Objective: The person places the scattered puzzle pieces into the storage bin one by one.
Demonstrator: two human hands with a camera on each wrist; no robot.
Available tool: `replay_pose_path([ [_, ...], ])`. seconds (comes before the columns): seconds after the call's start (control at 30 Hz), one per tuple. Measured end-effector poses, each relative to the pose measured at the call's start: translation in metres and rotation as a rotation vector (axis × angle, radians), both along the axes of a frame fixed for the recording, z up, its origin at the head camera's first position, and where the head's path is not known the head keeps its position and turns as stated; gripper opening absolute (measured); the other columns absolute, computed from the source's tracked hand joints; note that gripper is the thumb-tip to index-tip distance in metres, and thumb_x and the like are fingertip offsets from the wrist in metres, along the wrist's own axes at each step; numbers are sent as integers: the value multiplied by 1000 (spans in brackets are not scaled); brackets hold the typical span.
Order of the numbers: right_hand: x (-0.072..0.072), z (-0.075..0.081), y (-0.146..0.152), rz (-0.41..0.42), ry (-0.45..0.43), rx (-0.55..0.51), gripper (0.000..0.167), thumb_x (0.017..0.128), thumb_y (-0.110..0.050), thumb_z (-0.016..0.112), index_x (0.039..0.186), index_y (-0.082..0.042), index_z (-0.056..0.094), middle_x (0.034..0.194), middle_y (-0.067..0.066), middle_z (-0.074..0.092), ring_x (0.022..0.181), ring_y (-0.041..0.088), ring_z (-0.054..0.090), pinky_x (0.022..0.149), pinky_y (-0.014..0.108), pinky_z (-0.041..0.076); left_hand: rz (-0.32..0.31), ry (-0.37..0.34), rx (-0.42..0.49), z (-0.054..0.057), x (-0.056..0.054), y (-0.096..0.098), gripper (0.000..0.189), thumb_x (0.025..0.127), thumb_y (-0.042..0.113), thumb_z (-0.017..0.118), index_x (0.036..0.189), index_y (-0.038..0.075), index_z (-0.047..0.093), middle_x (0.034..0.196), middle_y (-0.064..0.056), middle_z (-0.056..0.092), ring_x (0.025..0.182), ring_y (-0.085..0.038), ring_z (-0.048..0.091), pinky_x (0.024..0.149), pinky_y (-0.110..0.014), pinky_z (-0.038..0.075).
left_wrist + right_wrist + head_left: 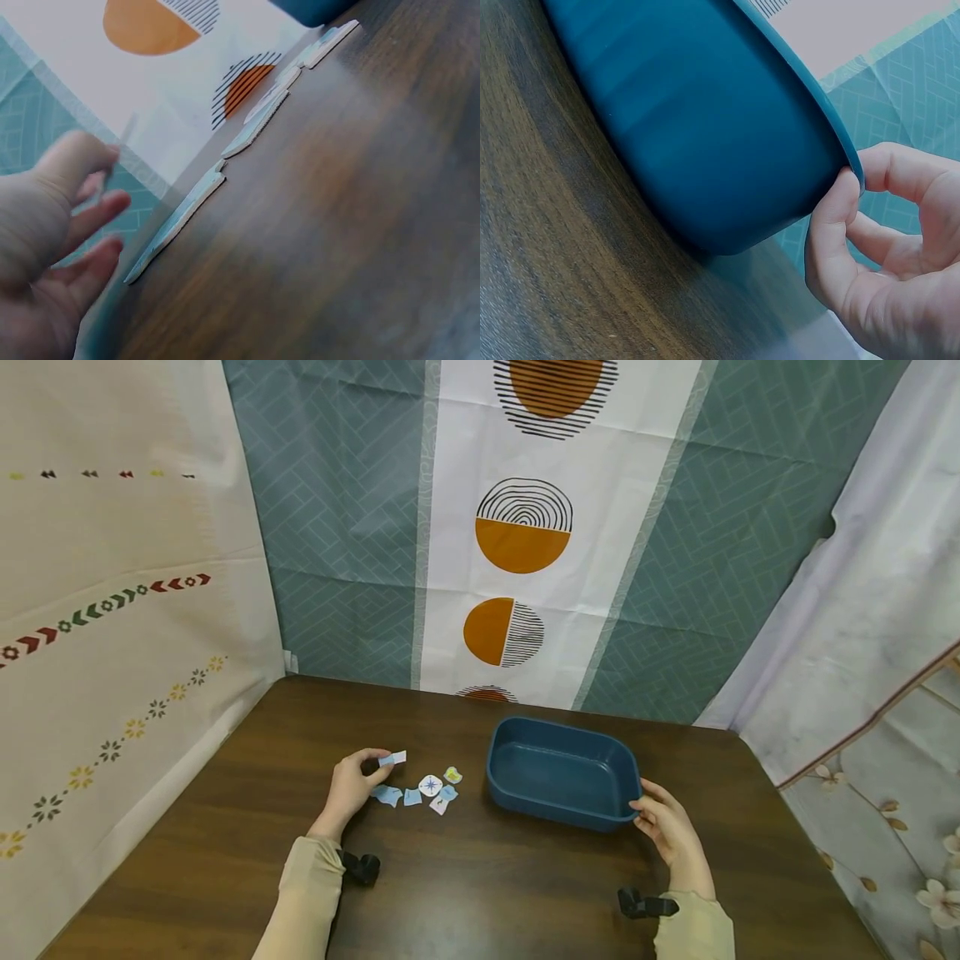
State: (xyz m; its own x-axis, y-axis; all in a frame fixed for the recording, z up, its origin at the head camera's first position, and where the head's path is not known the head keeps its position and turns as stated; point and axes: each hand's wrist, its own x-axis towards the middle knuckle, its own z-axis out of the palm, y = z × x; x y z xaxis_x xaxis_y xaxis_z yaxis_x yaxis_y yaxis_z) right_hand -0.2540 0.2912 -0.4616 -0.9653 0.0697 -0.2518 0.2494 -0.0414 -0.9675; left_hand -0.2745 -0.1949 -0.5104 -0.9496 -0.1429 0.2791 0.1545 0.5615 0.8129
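My left hand [349, 785] pinches a small flat blue-and-white piece [393, 758] between thumb and fingers, raised off the table; in the left wrist view the hand is blurred and the piece shows only edge-on. Just right of and below this hand lie several flat cut-out pieces: pale blue ones [412, 797], a round one with a compass star [431, 786] and one with a yellow-green patch [452, 775]. With my right hand [670, 827] I pinch the rim of a dark blue plastic tub [558, 814] at its near right corner. Nothing shows inside the tub.
Everything stands on a dark brown wooden table [480, 893]. A green and white patterned cloth [345, 527] hangs behind its far edge. Pale cloths hang at the left [135, 635] and at the right [847, 693].
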Motion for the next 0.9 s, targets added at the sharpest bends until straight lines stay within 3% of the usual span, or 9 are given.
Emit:
replay_pose_path([
  [0.13, 1, -1, 2, -1, 4, -10, 61, 89, 0, 55, 145, -1, 30, 76, -14, 58, 66, 0, 54, 66, 15, 48, 7, -65, 135, 2, -1, 4, 27, 89, 11, 71, 114, 0, 69, 107, -21, 69, 99, -33, 68, 78, -31, 56],
  [0.23, 2, -2, 4, 0, 4, -9, 62, 89, 0, 54, 146, 0, 29, 76, -14, 58, 66, -1, 54, 66, 15, 47, 5, -115, 223, 2, -1, 4, 30, 90, 10, 70, 117, -2, 66, 107, -20, 67, 96, -25, 69, 71, -19, 52],
  [0.37, 4, -2, 5, 0, 3, -5, 64, 89, 1, 55, 147, 0, 28, 77, -14, 58, 65, -1, 54, 66, 15, 47, 1, -172, 355, 1, -1, 3, 35, 90, 9, 70, 121, -5, 63, 100, -11, 65, 85, -6, 63, 70, -16, 49],
  [0.47, 5, -1, 6, -2, 3, -2, 67, 90, -1, 57, 149, 1, 27, 78, -14, 59, 65, 0, 54, 66, 15, 48, -5, -213, 420, 1, -1, 2, 39, 89, 10, 71, 124, -7, 62, 94, -4, 62, 79, -3, 57, 70, -16, 48],
  [0.67, 5, 1, 4, 1, 5, -1, 68, 90, 1, 57, 150, 3, 25, 80, -12, 60, 66, 1, 55, 66, 15, 48, -40, -281, 442, 2, 0, 1, 46, 89, 15, 73, 128, -5, 61, 92, 2, 54, 82, -7, 50, 70, -17, 47],
  [0.9, 1, 2, -4, 26, 2, 4, 69, 90, 4, 54, 152, 4, 23, 78, -12, 58, 63, 1, 52, 64, 15, 48, -98, -305, 422, 8, 2, -2, 49, 88, 14, 73, 131, -6, 59, 99, -2, 58, 85, -6, 52, 71, -16, 48],
])
